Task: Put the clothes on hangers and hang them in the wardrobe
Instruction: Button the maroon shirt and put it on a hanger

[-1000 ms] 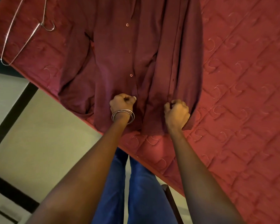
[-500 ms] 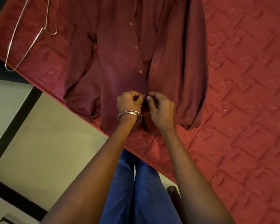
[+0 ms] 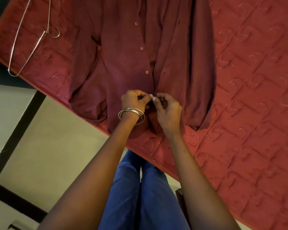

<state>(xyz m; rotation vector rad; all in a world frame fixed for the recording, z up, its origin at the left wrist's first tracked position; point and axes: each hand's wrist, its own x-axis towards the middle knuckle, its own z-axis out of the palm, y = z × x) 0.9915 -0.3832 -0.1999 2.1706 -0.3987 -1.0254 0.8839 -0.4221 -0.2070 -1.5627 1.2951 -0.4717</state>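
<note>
A maroon button-up shirt (image 3: 131, 60) lies spread on the red quilted mattress (image 3: 248, 97), its hem toward me at the bed's edge. My left hand (image 3: 135, 101), with silver bangles on the wrist, pinches the left front edge of the shirt near the bottom. My right hand (image 3: 168, 110) pinches the right front edge, thumbs almost touching at the lowest button. A wire hanger (image 3: 30, 42) lies on the mattress at the far left, apart from the shirt.
The mattress edge runs diagonally from upper left to lower right. Pale floor tiles with dark strips (image 3: 18, 130) lie to the left. My blue-trousered legs (image 3: 140, 193) stand against the bed.
My right hand moved left from the right part of the hem to meet my left hand at the shirt's front opening. The two front edges were drawn together.
</note>
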